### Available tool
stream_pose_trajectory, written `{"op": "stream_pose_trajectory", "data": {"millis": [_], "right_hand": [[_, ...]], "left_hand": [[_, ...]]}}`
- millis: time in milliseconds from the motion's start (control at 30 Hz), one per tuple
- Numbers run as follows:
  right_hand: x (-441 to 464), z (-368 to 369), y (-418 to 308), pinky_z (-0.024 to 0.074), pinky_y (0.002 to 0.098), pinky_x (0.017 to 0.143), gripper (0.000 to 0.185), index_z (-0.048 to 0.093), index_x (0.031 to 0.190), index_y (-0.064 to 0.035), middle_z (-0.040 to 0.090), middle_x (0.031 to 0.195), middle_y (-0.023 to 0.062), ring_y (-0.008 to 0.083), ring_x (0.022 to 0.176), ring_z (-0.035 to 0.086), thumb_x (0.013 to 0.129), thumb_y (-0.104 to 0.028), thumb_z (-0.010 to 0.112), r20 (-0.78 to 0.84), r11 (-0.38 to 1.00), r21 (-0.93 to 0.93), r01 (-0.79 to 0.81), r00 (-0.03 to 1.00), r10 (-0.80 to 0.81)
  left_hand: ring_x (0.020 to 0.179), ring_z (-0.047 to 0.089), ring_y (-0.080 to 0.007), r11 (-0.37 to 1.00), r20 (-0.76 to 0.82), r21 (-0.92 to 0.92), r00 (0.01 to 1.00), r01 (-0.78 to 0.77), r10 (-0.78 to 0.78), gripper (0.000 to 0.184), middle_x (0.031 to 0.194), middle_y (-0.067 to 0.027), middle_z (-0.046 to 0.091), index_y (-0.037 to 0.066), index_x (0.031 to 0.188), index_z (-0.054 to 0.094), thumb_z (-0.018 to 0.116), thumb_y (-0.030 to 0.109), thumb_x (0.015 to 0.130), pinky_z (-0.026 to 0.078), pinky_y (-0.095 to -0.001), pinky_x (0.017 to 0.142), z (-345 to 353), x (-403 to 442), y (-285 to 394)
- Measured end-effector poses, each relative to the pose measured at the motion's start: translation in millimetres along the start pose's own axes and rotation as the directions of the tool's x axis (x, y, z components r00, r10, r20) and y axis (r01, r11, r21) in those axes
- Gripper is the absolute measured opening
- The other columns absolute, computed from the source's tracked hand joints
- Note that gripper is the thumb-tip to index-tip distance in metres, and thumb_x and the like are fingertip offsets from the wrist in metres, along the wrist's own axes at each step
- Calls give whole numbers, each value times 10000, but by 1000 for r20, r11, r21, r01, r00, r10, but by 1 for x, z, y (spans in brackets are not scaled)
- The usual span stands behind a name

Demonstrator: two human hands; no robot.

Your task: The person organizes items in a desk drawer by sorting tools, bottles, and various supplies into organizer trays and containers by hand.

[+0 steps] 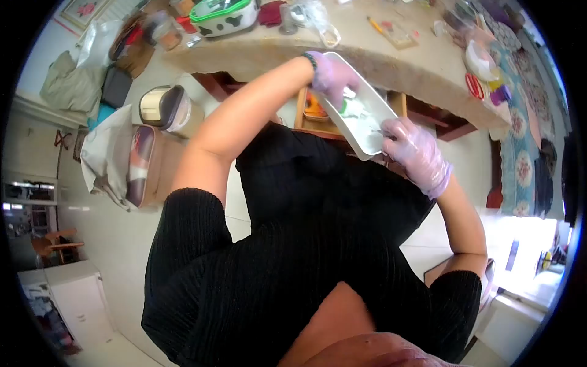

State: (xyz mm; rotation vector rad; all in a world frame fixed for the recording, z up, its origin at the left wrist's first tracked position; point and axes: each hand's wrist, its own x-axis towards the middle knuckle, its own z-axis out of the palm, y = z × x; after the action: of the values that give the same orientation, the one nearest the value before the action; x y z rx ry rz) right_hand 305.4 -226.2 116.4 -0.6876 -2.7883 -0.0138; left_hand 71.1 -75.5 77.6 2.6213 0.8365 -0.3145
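While the white tray (372, 101) is being held at a slant in the upper centre of the frame, both hands are seen busy at it, each covered by a thin, purplish glove. At the tray's lower right end, the rim is gripped by the right hand (416, 150), its fingers bent and grasping the edge. Over to the upper end now, where the left hand (335, 79) is blurred: its fingers are turned down into the tray, but whether anything is grasped by them cannot be told. A dark band (310, 59) is worn at that wrist. Inside the tray, green and white items (351, 109) are seen, too indistinct to be named.

Just below, partly covered by the tray, a wooden drawer (324, 127) is pulled open, and something orange (314, 107) is glimpsed at its left side. Across the top of the frame the cloth-covered desk (263, 55) is stretched. A green-rimmed container (226, 19) with dark patches is placed at its upper left, and a shallow clear case (397, 35) is laid at the upper right. Farther right, red handles (474, 87) are spotted near the desk's edge.
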Motion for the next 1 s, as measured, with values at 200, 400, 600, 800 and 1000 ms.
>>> {"op": "stream_pose_trajectory", "data": {"millis": [200,400,600,800,1000], "right_hand": [[-4,9,6,534,389,739,127,545,872,-80,541,1065,98,287,943,579,758,-90,598,19,1000,4,10,1000,-10],[-5,19,6,543,381,734,103,542,843,-77,545,1042,98,284,921,585,754,-88,593,-72,1000,19,5,997,-3],[21,43,-14,539,359,701,101,551,799,-67,546,1014,98,266,876,589,726,-96,615,-42,991,127,39,999,-34],[50,70,-33,527,350,754,161,592,877,-98,556,1060,70,213,883,583,745,-181,634,-100,977,64,205,975,-198],[40,33,7,492,445,852,490,610,1185,-131,600,1156,109,316,1023,588,744,-289,754,-285,955,297,-27,951,116]], "left_hand": [[1062,619,-277,992,-184,-107,982,-73,53,557,1119,-133,664,76,1179,646,802,276,683,494,-363,906,5,-21,-8],[1270,475,-276,841,-862,-488,283,-235,-421,613,1355,-77,533,111,1318,527,775,261,778,321,-413,1124,13,-85,11],[1270,485,-324,-419,-343,-643,730,-641,-591,684,1416,-166,440,40,1440,286,613,368,936,423,-521,1051,113,-114,53],[1179,559,-317,-451,-170,-655,700,-606,-693,542,1315,-165,526,18,1380,373,586,230,930,461,-478,1026,131,-108,53],[1195,555,-322,-476,-106,-692,728,-543,-677,615,1333,-183,517,-2,1421,318,567,224,906,460,-433,1032,115,-107,36]]}}
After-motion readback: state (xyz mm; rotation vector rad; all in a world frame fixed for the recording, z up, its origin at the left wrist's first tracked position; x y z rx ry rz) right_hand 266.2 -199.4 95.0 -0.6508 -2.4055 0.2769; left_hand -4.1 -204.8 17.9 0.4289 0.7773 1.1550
